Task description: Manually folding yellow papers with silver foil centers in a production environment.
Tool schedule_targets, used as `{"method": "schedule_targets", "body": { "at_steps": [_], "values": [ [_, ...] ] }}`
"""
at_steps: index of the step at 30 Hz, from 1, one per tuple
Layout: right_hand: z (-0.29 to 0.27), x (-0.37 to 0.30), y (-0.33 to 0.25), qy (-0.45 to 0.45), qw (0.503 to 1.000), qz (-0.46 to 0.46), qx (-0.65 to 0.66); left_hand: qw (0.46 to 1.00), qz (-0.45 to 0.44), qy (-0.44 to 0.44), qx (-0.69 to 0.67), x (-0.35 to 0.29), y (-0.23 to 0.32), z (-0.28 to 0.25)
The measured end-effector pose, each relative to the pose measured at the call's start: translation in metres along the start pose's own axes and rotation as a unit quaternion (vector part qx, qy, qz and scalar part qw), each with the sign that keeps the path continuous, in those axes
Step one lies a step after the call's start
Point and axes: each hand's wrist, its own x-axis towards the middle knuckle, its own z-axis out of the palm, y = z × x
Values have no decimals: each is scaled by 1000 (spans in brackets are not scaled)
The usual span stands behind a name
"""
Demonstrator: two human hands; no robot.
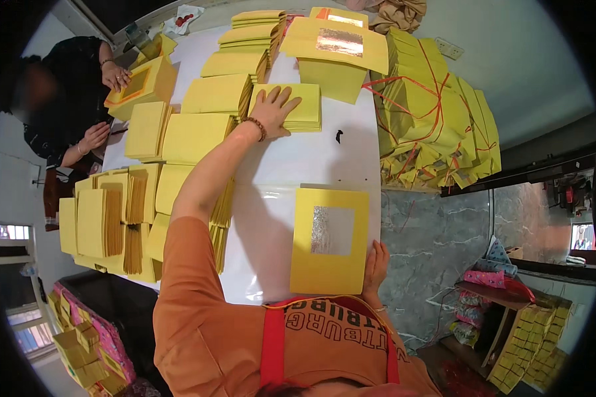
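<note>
My left hand (275, 111) lies with fingers spread on top of a stack of folded yellow paper (306, 106) on the white-covered table. A bead bracelet circles that wrist. In front of my body rests a yellow paper sheet (326, 274) with a silver foil rectangle (331, 230) on it; whether more sheets lie beneath I cannot tell. Beside its right edge, at the table's side, is my right hand (376, 270), fingers extended and partly hidden. Farther off, a yellow stack (371, 56) topped by a sheet with shiny foil stands at the back.
Rows of yellow paper stacks (195, 135) fill the table's left side. Bundles tied with red string (424, 99) are piled at the right. A small black object (339, 136) lies on the white table cover (265, 172). Across at the left, another person's hand (116, 76) touches a yellow block.
</note>
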Motion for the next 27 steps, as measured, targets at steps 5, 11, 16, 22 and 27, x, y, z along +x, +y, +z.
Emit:
{"method": "schedule_targets", "body": {
  "at_steps": [5,11,16,22,27],
  "values": [
    [2,-6,13,0,1000,3,15,999,-12,50,11,-22,13,-27],
    [-2,-14,14,4,1000,-9,16,967,-29,165,-190,-85,85,-19],
    [3,-4,21,16,999,-32,2,886,-90,186,-415,-164,178,-27],
    [8,7,21,24,997,-32,70,897,-95,238,-360,-216,246,-28],
    [-5,1,26,-9,997,-23,75,924,-38,230,-303,-232,275,-19]
  ]
}}
